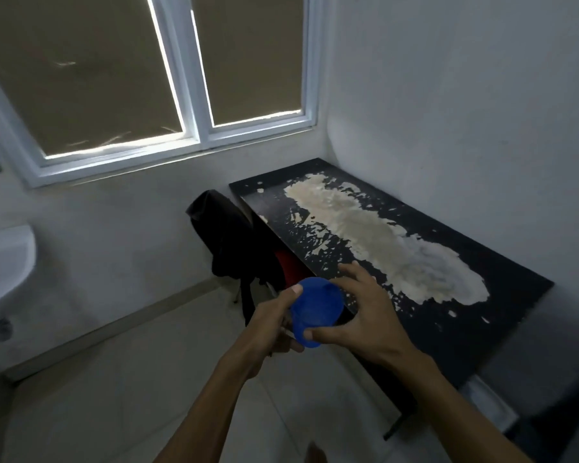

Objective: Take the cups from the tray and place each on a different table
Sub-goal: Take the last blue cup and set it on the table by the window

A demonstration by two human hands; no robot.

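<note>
A blue plastic cup point(316, 310) is held in the air just off the near left edge of a black table point(455, 315) whose top is worn to pale patches. My left hand point(274, 324) grips the cup from the left, thumb on its rim. My right hand point(358, 315) grips it from the right, thumb on the near rim and fingers curled round the far side. The cup's open mouth faces up toward me. No tray is in view.
The table stands along the right wall, in the corner under a window point(181, 95). A black chair with a dark garment point(224, 235) sits at the table's left side. A white sink point(4, 262) is on the left wall. Pale tiled floor point(131, 396) lies below.
</note>
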